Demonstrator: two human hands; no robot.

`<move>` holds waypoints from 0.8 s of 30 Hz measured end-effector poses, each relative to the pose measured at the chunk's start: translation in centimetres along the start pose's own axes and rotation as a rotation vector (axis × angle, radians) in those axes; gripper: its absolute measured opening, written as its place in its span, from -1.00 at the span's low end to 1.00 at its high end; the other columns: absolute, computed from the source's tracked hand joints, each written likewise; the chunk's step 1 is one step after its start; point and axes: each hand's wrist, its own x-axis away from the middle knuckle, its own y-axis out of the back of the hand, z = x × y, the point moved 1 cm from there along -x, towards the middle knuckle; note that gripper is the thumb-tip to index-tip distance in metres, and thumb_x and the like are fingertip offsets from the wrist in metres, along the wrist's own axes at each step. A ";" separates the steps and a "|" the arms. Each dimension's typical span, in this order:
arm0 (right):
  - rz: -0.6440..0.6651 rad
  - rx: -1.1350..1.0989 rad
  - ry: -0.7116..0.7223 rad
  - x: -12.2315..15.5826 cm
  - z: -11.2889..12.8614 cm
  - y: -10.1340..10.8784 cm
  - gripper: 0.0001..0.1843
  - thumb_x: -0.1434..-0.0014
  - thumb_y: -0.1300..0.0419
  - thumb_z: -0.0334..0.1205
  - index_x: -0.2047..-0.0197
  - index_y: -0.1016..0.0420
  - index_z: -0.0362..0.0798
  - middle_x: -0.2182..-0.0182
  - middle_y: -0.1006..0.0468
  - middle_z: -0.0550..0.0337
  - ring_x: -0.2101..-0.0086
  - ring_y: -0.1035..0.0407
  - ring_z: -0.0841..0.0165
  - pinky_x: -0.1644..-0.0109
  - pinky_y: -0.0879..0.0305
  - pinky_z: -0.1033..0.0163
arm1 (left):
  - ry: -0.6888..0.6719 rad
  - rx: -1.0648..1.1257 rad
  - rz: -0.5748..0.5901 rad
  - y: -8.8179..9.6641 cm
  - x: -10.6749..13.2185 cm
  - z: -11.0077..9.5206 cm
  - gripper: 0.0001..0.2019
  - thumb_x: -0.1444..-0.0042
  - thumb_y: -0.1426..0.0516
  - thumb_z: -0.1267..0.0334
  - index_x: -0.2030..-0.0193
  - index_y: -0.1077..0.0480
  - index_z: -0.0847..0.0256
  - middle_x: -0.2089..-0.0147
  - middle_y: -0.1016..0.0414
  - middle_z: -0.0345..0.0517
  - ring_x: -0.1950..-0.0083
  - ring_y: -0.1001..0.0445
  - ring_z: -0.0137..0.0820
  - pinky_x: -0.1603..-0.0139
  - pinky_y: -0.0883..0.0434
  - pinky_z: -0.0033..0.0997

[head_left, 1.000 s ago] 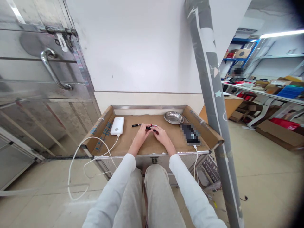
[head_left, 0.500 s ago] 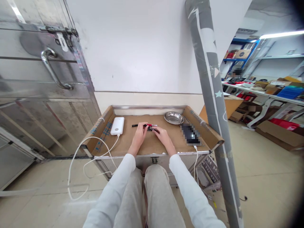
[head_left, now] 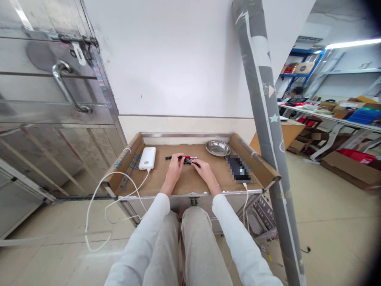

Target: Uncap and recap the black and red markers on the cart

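Observation:
My left hand [head_left: 175, 167] is over the middle of the cardboard-lined tray [head_left: 184, 184], thumb and fingers pinched on the left end of a small dark, rod-like piece with a silvery part [head_left: 187, 161]. My right hand [head_left: 203, 168] pinches the other end from the right. The piece is too small to name, and fingertips cover its ends. Just behind it lies a slim stick, black at the left [head_left: 169, 157] and red at the right [head_left: 192, 157]; my left fingers hide its middle, so I cannot tell whether it is one thing or two.
To the left lies a white power bank [head_left: 147, 158] with a white cable [head_left: 98, 182] looping off the edge. A steel dish [head_left: 218, 148] and a blurred-out phone-like device [head_left: 239, 169] sit at right. A grey wrapped pole [head_left: 268, 99] leans by the right corner.
Both hands stay nearly in place. The fingers shift slightly on the dark piece, and its silvery part shows a little more near my right fingertips.

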 end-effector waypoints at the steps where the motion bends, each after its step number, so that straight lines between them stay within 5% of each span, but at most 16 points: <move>1: 0.003 0.004 -0.001 0.0 0.0 0.0 -0.80 -0.21 -0.12 -0.25 0.14 -0.53 0.00 0.14 -0.59 0.09 0.15 -0.48 0.26 -0.02 -0.34 0.18 | 0.004 0.000 0.005 0.0 0.0 0.0 -0.83 -0.29 0.02 0.20 0.04 -0.23 0.17 0.10 -0.41 -0.03 0.05 -0.45 -0.36 0.02 -0.43 -0.30; 24: -0.147 0.275 -0.027 0.3 0.6 0.9 -0.67 -0.34 0.06 -0.10 0.11 -0.49 -0.03 0.19 -0.56 0.04 0.17 -0.41 0.23 0.04 -0.26 0.16 | 0.052 0.057 0.123 -0.6 0.1 0.8 -0.87 -0.27 -0.01 0.21 0.11 -0.26 0.18 0.13 -0.39 -0.06 0.09 -0.44 -0.37 0.02 -0.42 -0.30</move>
